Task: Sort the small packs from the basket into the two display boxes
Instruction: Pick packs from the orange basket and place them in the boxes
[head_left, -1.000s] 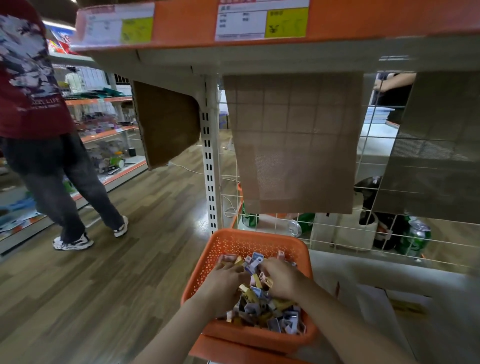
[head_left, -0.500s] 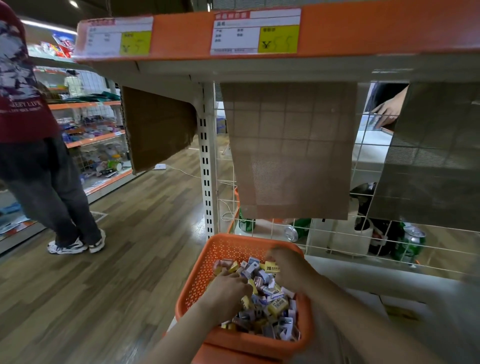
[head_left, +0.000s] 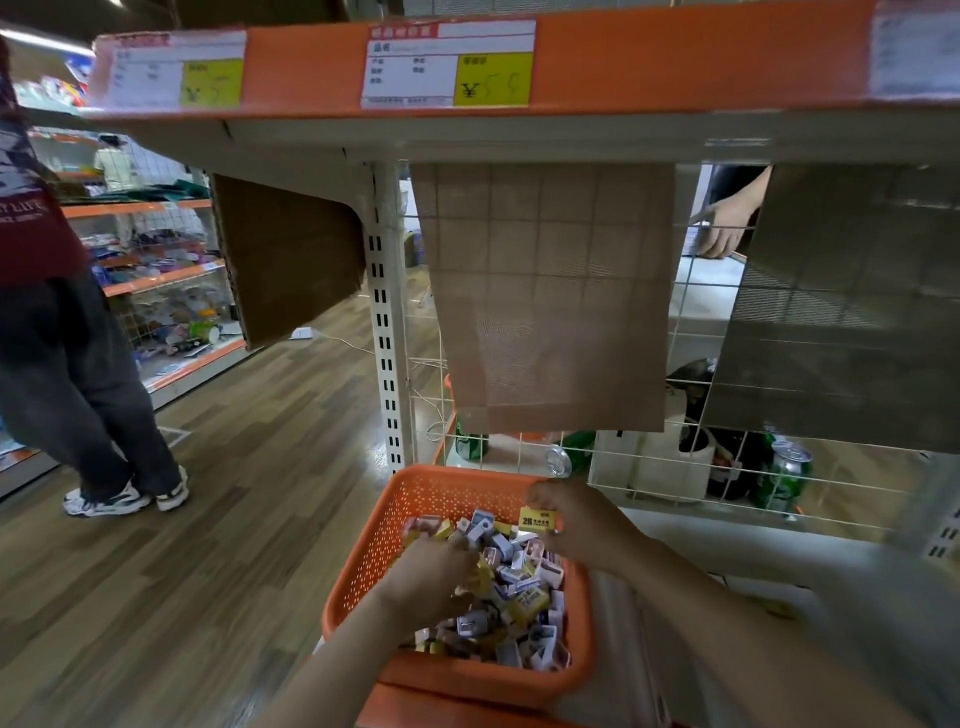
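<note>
Fingers of the right hand are pinching a yellow pack, lifting it clear just above the far right corner of the orange basket. The pack's face is showing "2B"; the rest of its print is too small to read.

The left hand is reaching down into the small packs at the left of the pile, knuckles up, fingers curling under. Their tips are lying hidden among the packs, so I cannot tell whether they are gripping one or only digging.

The pile itself is filling the basket, a jumble of white, blue and yellow packs, none of them legible. Both forearms are crossing the near rim and covering part of it, and whatever the basket is resting on is being cut off at the bottom edge.

Far beyond the basket a wire grid is closing off the shelf back, with a green can blurring behind it. At the far left a person is standing in the aisle, half cropped by the frame edge.
</note>
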